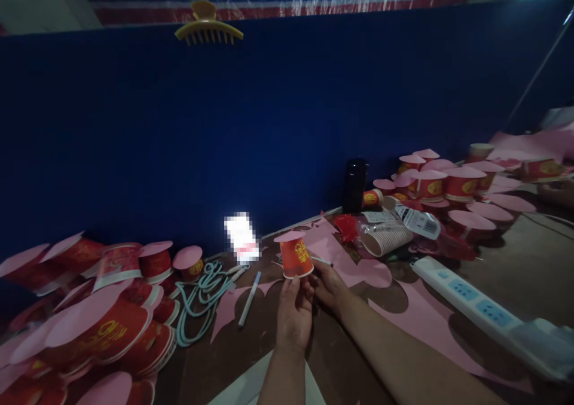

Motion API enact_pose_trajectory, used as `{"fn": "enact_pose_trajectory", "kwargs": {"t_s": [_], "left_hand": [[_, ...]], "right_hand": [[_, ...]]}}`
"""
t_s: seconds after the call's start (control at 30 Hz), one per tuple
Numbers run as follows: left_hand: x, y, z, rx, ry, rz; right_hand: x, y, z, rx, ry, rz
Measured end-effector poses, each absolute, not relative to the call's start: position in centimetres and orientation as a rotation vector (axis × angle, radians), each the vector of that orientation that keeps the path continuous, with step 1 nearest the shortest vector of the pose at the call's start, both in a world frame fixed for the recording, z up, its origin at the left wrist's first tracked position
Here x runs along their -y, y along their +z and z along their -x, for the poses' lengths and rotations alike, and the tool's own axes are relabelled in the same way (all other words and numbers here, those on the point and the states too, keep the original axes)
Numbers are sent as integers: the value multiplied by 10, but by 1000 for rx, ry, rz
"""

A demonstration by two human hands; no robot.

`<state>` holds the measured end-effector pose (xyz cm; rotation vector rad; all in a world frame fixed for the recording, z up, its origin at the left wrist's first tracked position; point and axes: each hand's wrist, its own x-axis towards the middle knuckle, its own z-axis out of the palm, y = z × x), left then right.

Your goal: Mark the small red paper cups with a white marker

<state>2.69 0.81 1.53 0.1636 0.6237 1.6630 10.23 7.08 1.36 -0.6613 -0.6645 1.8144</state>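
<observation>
An upside-down red paper cup (296,260) with yellow lettering is held up in front of me, its rim facing down. A pink paper disc (289,236) sits on its upturned base. My left hand (293,315) grips the cup at the lower rim, thumb in front and fingers curled beneath. From the right, my right hand (329,285) closes on the cup's lower right side, its fingertips partly hidden. Just behind that hand a thin pale stick (323,262) shows; I cannot tell whether it is touched. A capped marker (249,300) lies left of my hands.
Disc-topped red cups (107,333) crowd the left; more (433,185) stand at back right. Around me are pink paper scraps (421,309), a blue cable (197,309), a blurred phone (242,237), a black bottle (356,183), bagged cups (388,237) and a power strip (479,303). A blue partition (287,124) rises behind.
</observation>
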Motion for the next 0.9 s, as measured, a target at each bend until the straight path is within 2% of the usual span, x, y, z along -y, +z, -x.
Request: {"fn": "enact_pose_trajectory", "kwargs": {"t_s": [0.2,0.53,0.9], "left_hand": [[-8,17,-27,-611,1628,-94],[-9,18,-21,-511,1603,-14],[-13,20,-18,-572,1702,-140]], "right_hand": [[-69,17,-106,532,1955,576],[-69,13,-104,582,1899,514],[-76,4,-95,700,1809,656]]}}
